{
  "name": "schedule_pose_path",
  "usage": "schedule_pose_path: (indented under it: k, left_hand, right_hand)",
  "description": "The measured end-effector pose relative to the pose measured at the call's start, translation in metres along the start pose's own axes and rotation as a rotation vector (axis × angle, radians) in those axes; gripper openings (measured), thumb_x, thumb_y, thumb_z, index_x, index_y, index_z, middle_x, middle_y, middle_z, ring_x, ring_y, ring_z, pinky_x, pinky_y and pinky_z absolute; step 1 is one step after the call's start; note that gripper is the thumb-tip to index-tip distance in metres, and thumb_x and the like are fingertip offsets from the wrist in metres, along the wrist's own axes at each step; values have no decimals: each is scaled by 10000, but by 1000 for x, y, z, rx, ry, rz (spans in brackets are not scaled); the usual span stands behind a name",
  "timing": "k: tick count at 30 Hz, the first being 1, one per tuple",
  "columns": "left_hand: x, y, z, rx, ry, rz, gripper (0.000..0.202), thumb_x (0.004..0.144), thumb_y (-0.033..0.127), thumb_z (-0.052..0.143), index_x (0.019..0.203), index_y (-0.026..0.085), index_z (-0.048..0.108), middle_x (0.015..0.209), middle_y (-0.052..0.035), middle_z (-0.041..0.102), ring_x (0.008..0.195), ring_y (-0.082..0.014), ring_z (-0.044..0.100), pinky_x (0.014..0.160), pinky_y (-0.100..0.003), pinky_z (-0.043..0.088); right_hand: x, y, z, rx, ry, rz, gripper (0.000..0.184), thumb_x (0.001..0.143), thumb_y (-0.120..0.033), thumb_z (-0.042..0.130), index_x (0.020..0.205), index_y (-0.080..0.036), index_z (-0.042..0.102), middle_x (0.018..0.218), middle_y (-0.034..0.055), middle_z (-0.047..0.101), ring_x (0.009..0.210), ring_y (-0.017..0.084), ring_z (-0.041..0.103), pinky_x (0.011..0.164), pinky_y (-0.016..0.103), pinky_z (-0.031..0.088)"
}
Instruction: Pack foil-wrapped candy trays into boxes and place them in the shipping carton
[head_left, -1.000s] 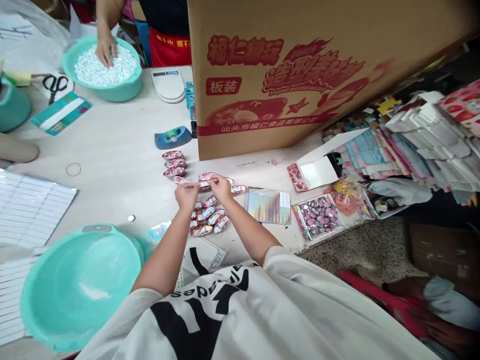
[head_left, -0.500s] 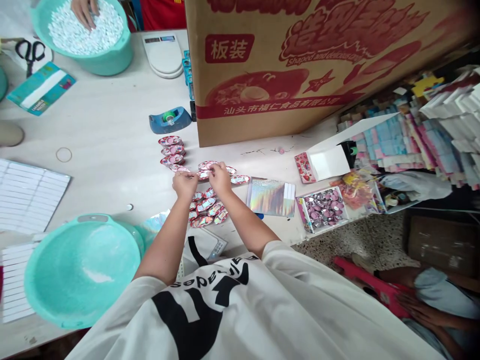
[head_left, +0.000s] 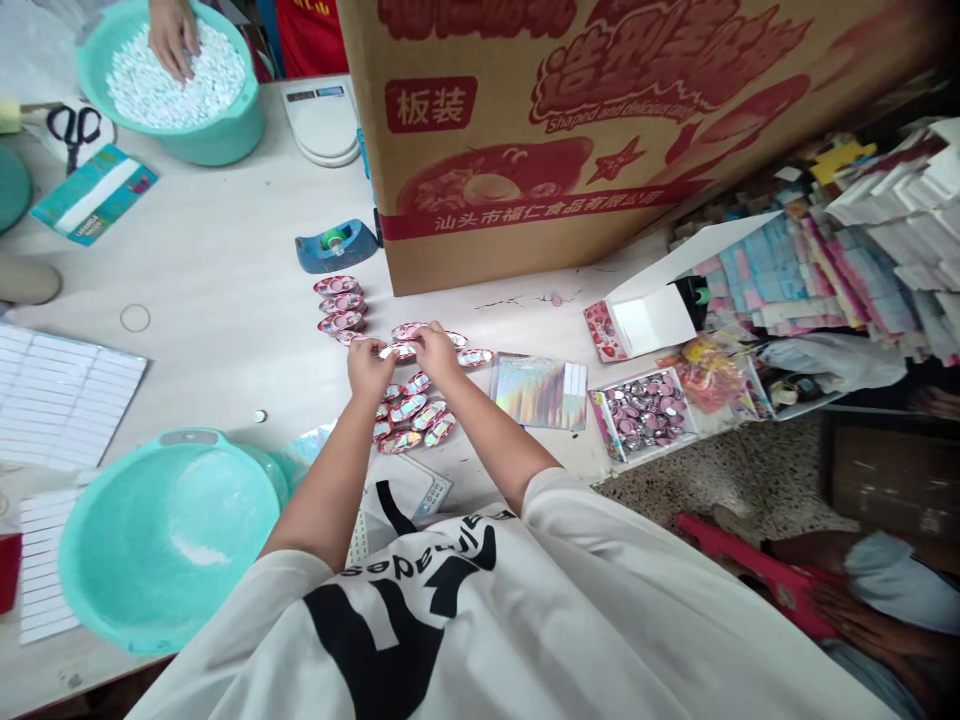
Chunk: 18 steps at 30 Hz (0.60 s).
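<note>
My left hand and my right hand meet above the table, fingers closed in a pinch. Between their fingertips is a small boat-shaped packet, shiny silver with red edges, held at both ends. Similar packets with pink round pieces on top stand in a column just beyond my left hand. A few more packets lie around my right hand. Nearer my body is a cluster of shiny red and silver packets, partly beneath my forearms.
A large carton rises beyond my hands, beside a blue tape dispenser. To the right are a holographic sheet and a tray of pink round pieces. Left stands a green basin; another person's hand reaches into a far basin.
The fingertips have shifted slightly, and the silver face of the packet between them shows more plainly. My view has turned a little; the other person's hand stays in the far basin.
</note>
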<state>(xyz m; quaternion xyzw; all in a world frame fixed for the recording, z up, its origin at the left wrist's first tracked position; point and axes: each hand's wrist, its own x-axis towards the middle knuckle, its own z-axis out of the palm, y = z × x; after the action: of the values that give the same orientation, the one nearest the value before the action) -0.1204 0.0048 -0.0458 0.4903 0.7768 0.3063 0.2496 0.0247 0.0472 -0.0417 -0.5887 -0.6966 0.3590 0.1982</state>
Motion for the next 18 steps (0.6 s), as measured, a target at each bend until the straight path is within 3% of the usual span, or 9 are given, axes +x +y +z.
schedule_pose_path:
  k: [4, 8, 11, 14, 16, 18]
  left_hand:
    - [-1, 2, 1, 0, -34, 27, 139, 764, 228, 647, 888, 168, 667, 951, -86, 600, 921, -232, 578, 914, -380, 481]
    - [-17, 2, -9, -28, 61, 119, 209, 841, 233, 532, 936, 153, 701, 976, -106, 611, 989, -235, 580, 912, -372, 484]
    - [-46, 5, -31, -37, 192, 154, 255, 868, 265, 504, 980, 141, 697, 1011, -110, 613, 943, -206, 588, 779, -315, 502]
    - [-88, 4, -60, 21, 239, 264, 211, 867, 290, 543, 945, 155, 686, 905, -81, 630, 842, -190, 584, 731, -307, 500]
    - [-123, 0, -76, 75, 179, 365, 169, 862, 287, 568, 915, 170, 678, 872, -71, 646, 809, -187, 596, 760, -325, 512]
    - [-159, -8, -87, 111, 21, 424, 149, 855, 291, 577, 897, 184, 672, 881, -71, 662, 811, -193, 625, 783, -338, 529]
  right_hand:
    - [-14, 12, -23, -42, 128, 3, 436, 856, -31, 407, 1140, -167, 707, 1130, 98, 561, 1016, 211, 576, 952, 306, 464]
    - [-58, 68, -82, -214, 262, 145, 480, 857, -18, 376, 1198, -148, 689, 1202, 117, 569, 1132, 208, 550, 1040, 290, 412]
    - [-96, 126, -135, -432, 125, 335, 412, 918, -95, 411, 1233, -146, 673, 1221, 134, 606, 1159, 241, 539, 1055, 338, 397]
    - [-116, 181, -174, -486, -24, 345, 361, 917, -188, 553, 1261, -181, 663, 1278, 128, 616, 1200, 267, 512, 1053, 363, 388]
    - [-115, 210, -189, -451, -83, 277, 444, 887, -194, 626, 1331, -185, 620, 1328, 130, 592, 1227, 267, 487, 1063, 361, 376]
    - [-109, 233, -195, -393, -107, 214, 506, 856, -191, 680, 1356, -167, 605, 1325, 138, 577, 1212, 265, 478, 1072, 365, 366]
